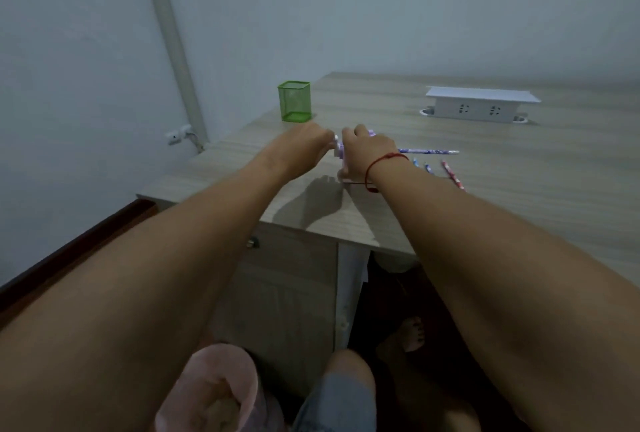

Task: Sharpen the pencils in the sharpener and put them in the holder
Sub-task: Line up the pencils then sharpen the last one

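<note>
square green mesh holder [294, 101], woodgrain desk [519, 172]

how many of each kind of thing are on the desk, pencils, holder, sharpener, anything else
pencils: 4 in view, two of them mostly hidden behind the right arm
green holder: 1
sharpener: 1
white socket box: 1
total: 7
</note>
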Tool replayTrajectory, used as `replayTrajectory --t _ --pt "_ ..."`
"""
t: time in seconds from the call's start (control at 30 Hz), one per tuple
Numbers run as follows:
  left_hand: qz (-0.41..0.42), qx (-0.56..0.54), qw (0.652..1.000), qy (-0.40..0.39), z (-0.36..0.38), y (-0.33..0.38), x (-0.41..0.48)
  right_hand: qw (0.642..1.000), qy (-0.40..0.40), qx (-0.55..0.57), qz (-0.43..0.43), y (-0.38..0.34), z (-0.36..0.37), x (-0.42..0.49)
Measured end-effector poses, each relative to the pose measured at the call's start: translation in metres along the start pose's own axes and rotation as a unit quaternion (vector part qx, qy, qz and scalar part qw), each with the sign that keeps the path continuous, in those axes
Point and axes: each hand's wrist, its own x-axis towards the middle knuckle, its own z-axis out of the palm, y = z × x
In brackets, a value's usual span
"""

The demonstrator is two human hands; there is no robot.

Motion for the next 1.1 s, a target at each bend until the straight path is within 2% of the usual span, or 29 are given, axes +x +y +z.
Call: replayTrajectory --t 0.17,0.4,0.6,0.7,0.87,1.1 --pt "-0.008 -0.019 1.0 -0.022 -0.003 0.009 -0.007 1.0 0.001 0.007 0.0 0.002 0.005 0.005" --pt "-0.083 -0.044 0.987 -0.132 0.036 0.018 -0.012 1.0 0.018 -0.002 -0.012 0.005 0.007 0.006" --pt "-0.034 0.016 0.978 -0.207 0.041 -0.005 0.013 0.998 0.05 0.016 -0.021 0.008 0.014 0.008" --pt "-0.013 0.061 0.979 -0.197 0.047 -0.011 0.02 0.998 0.053 0.014 -0.018 0.008 0.014 0.01" --pt "-0.039 0.12 0.982 -0.141 0.041 -0.018 0.039 0.998 0.061 0.0 -0.013 0.006 0.013 0.006" --pt "-0.028 0.074 0.996 -0.051 -0.003 -0.018 0.044 0.999 0.034 -0.012 0.007 0.003 0.003 0.005"
